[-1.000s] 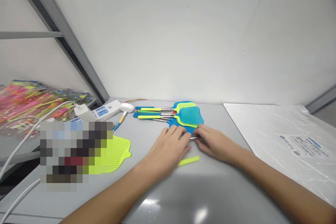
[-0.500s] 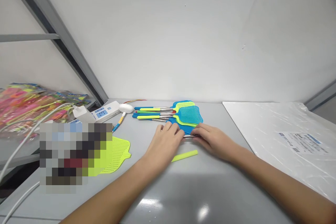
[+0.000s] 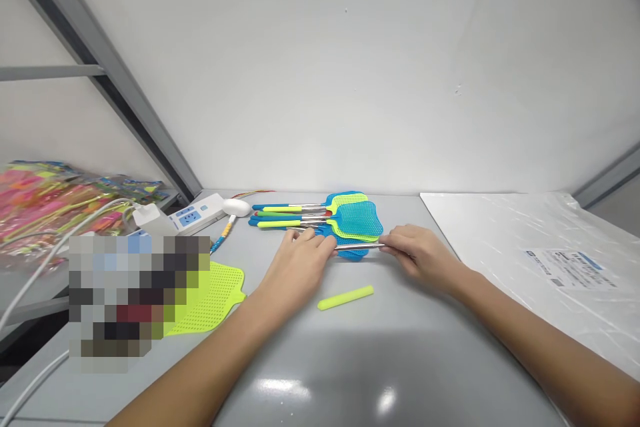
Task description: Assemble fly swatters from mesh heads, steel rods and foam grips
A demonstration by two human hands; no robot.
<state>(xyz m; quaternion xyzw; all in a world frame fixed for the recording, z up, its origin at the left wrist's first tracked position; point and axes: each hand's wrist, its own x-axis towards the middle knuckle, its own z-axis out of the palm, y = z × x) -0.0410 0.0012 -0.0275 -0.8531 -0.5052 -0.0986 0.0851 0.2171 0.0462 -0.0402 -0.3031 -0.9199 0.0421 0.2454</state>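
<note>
Between my two hands runs a thin silver metal rod [image 3: 357,247], lifted a little above the table. My left hand [image 3: 303,260] is closed round its left end, and the fingertips of my right hand [image 3: 413,250] pinch its right end. Just behind the rod lies a pile of fly swatters with blue and yellow-green mesh heads [image 3: 359,219], their handles [image 3: 280,222] pointing left. A loose yellow-green handle tube [image 3: 346,297] rests on the table in front of my hands. To the left lies a yellow-green swatter head [image 3: 220,290], partly hidden by a blurred patch.
A white power strip [image 3: 200,211] with a plugged-in adapter and white cables stands at the left, near a white oval device [image 3: 237,207]. Beyond it are bags of colourful items [image 3: 65,207]. A white wrapped, labelled board [image 3: 500,267] covers the right side. A wall closes the back.
My hands have drawn apart, so more of the metal rod shows between them. The left hand has moved left, uncovering the whole yellow-green tube.
</note>
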